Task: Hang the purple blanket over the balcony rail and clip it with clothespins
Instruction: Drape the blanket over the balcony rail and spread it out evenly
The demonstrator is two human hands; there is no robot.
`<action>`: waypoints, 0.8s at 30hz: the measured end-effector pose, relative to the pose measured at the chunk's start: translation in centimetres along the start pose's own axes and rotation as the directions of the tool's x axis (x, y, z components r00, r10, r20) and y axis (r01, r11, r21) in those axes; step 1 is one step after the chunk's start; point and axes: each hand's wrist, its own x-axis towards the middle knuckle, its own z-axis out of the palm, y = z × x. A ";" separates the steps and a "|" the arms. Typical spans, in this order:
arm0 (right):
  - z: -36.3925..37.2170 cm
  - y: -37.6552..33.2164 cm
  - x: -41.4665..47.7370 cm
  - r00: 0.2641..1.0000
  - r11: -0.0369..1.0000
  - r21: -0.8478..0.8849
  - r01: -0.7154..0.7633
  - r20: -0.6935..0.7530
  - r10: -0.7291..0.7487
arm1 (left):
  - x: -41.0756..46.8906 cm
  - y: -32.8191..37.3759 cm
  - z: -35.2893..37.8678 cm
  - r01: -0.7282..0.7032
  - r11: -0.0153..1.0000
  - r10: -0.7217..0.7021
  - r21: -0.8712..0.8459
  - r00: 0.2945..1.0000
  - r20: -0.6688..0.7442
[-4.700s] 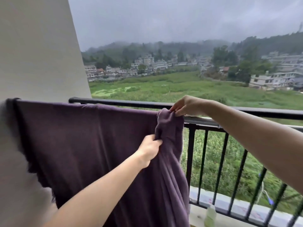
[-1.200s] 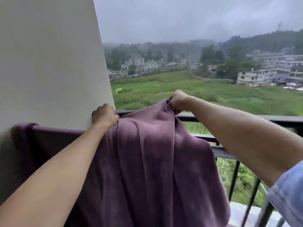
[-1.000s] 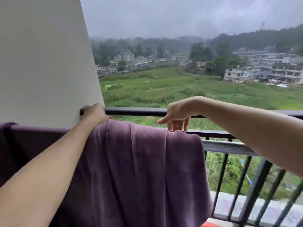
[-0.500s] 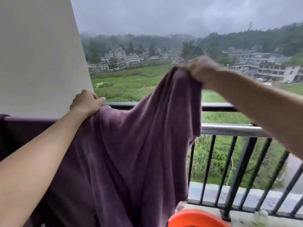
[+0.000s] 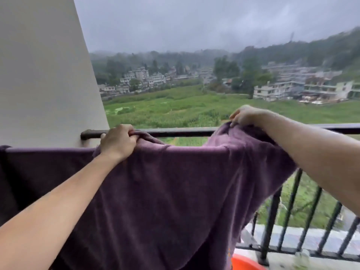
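Up top, the left hand [image 5: 116,141] has its grip clamped on a bunched fold of the purple blanket [image 5: 175,191], right beside the dark balcony rail [image 5: 183,132]. The right hand [image 5: 243,115] pinches the blanket's upper edge farther along (fingers closed on cloth). Between them the blanket hangs down, covering the railing bars. An orange tub [image 5: 243,263] peeks out below.

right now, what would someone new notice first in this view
The purple blanket fills the lower middle, draped over the black rail, with the left hand gripping its top edge near the pale wall and the right hand pinching it further right. Beyond the rail lie a green field and grey, misty hills. An orange tub peeks in at the bottom.
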 end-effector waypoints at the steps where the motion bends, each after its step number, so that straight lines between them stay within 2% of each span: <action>1: 1.3 0.8 -0.8 0.995 0.996 -0.091 0.017 0.096 -0.008 | -0.1 0.6 -0.1 0.001 1.000 -0.002 -0.031 1.000 -0.022; 2: 2.2 1.2 -1.6 0.985 0.991 -0.130 0.038 0.174 -0.015 | -0.2 1.1 -0.1 0.005 0.998 -0.007 -0.064 0.999 -0.038; 3: 2.6 1.1 -2.6 0.974 0.995 -0.074 0.059 0.221 -0.042 | -0.4 1.7 -0.1 0.012 0.996 -0.017 -0.092 0.998 -0.055; 5: 2.1 0.1 -4.1 0.962 0.982 0.144 0.120 0.226 -0.151 | -0.8 2.7 -0.1 0.022 0.991 -0.034 -0.131 0.995 -0.089; 6: 1.8 -0.4 -5.0 0.949 0.962 0.193 0.193 0.212 -0.233 | -0.9 3.2 -0.1 0.020 0.988 -0.036 -0.151 0.994 -0.105; 8: 1.6 -1.4 -8.1 0.880 0.912 0.172 0.373 0.246 -0.407 | -1.5 4.6 -0.1 0.012 0.980 -0.041 -0.201 0.990 -0.138; 9: 1.9 -1.7 -9.5 0.852 0.886 0.077 0.458 0.248 -0.462 | -1.9 5.4 -0.2 0.010 0.973 -0.047 -0.231 0.987 -0.155; 11: 2.9 -1.4 -10.9 0.832 0.820 -0.143 0.555 0.102 -0.545 | -2.4 7.1 -0.5 -0.002 0.953 -0.060 -0.301 0.979 -0.197; 12: 3.3 -1.0 -11.3 0.816 0.802 -0.183 0.568 0.002 -0.578 | -2.6 7.9 -0.7 -0.010 0.944 -0.065 -0.329 0.974 -0.217; 13: 3.5 -0.6 -11.5 0.806 0.805 -0.171 0.569 -0.078 -0.586 | -2.7 8.7 -1.1 -0.014 0.938 -0.071 -0.346 0.970 -0.233; 17: 2.3 1.5 -11.7 0.770 0.797 -0.187 0.574 -0.206 -0.603 | -3.3 11.7 -2.8 -0.039 0.921 -0.087 -0.387 0.949 -0.304; 19: -0.2 3.5 -11.7 0.760 0.837 -0.085 0.540 -0.378 -0.529 | -3.6 13.2 -3.9 -0.049 0.913 -0.106 -0.404 0.930 -0.352; 20: -2.2 4.8 -11.6 0.750 0.863 -0.010 0.505 -0.490 -0.444 | -3.6 14.0 -4.5 -0.054 0.903 -0.119 -0.426 0.921 -0.370; 22: -7.3 7.7 -11.9 0.692 0.868 0.200 0.455 -0.692 -0.204 | -3.8 15.9 -5.3 -0.084 0.870 -0.125 -0.485 0.916 -0.382; 24: -12.4 10.5 -12.8 0.605 0.844 0.337 0.417 -0.796 0.019 | -4.3 19.1 -5.2 -0.166 0.856 -0.036 -0.490 0.926 -0.377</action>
